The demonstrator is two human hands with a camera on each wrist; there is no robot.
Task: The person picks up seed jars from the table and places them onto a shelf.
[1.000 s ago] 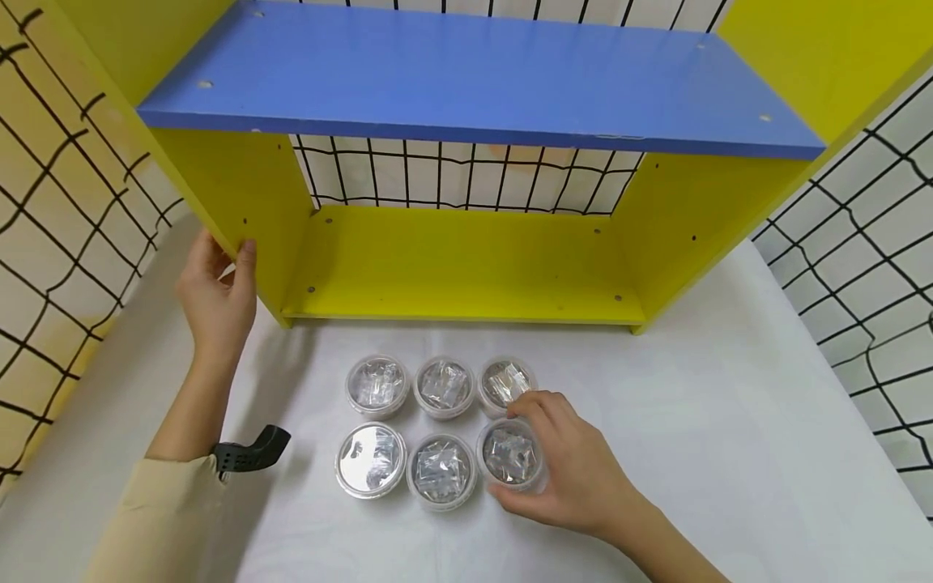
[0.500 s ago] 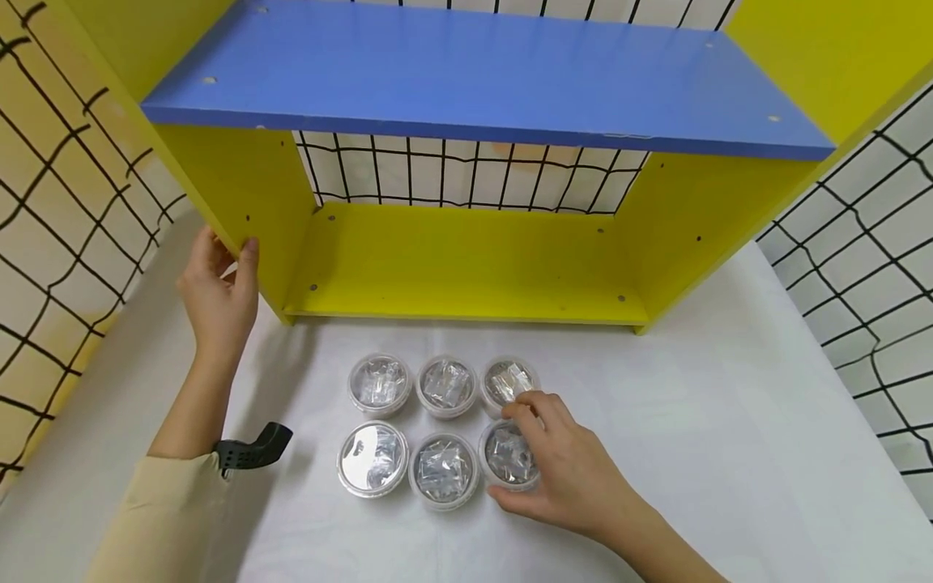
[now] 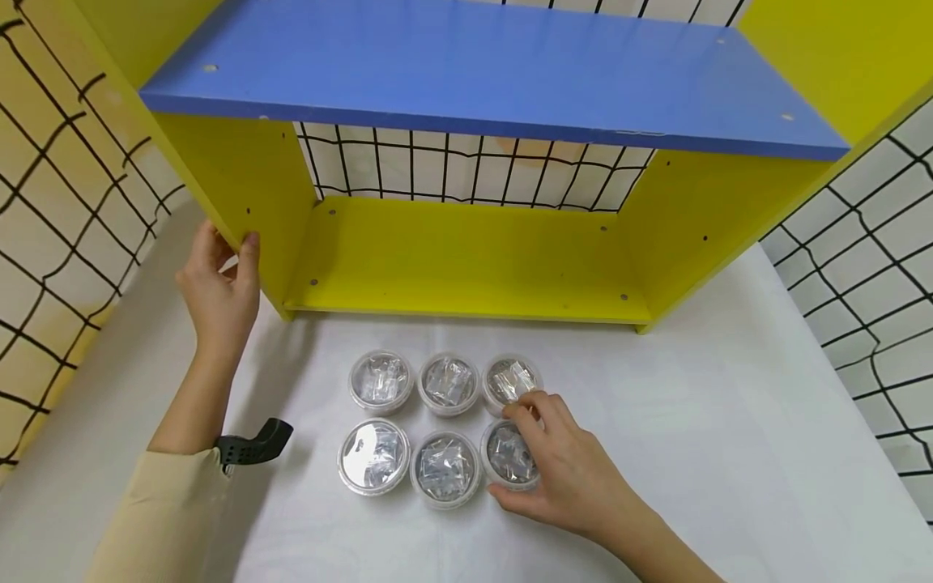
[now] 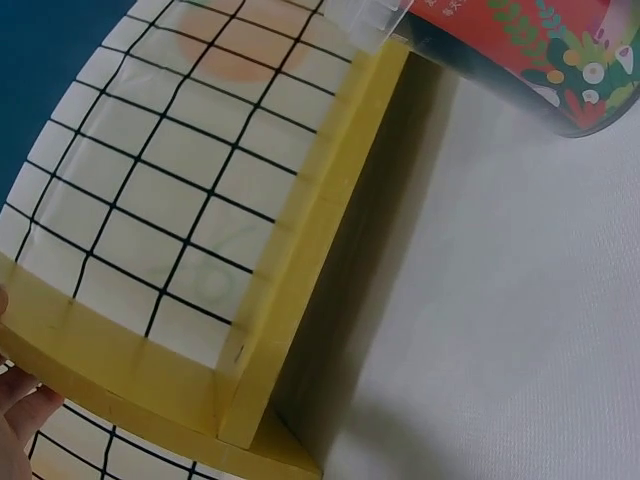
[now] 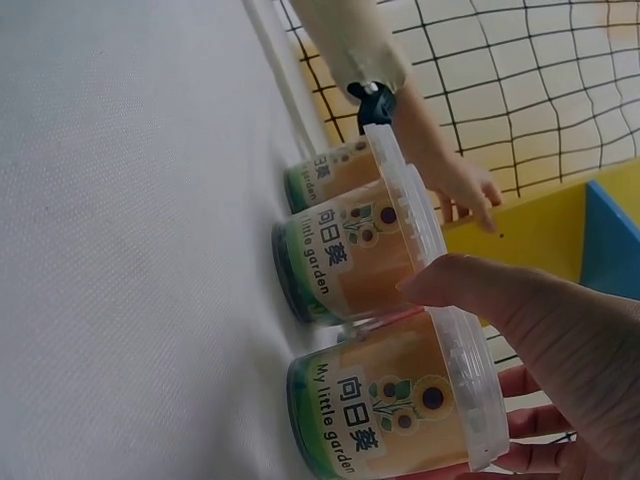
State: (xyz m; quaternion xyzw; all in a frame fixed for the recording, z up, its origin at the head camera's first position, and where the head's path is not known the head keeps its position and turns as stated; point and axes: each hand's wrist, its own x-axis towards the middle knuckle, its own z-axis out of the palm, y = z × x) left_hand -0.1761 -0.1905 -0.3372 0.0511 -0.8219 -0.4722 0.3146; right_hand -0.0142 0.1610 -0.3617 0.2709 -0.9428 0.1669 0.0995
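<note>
Several clear-lidded tubs stand in two rows on the white cloth, with small clear packets visible under the lids. At the front right, my right hand holds a tub by its sides, thumb at the near edge and fingers at the far edge. In the right wrist view, this tub carries a sunflower label reading "My little garden". My left hand pinches the front edge of the shelf unit's yellow left side panel. Only some of its fingertips show in the left wrist view.
Behind the tubs stands the yellow shelf unit, with a blue shelf above its yellow bottom board. Black wire grid borders the right side, and more grid the left. White cloth extends right of the tubs.
The front-right tub has shifted slightly under my right hand, which now covers more of its right side. My left hand keeps its place on the panel. The head view has shifted a little.
</note>
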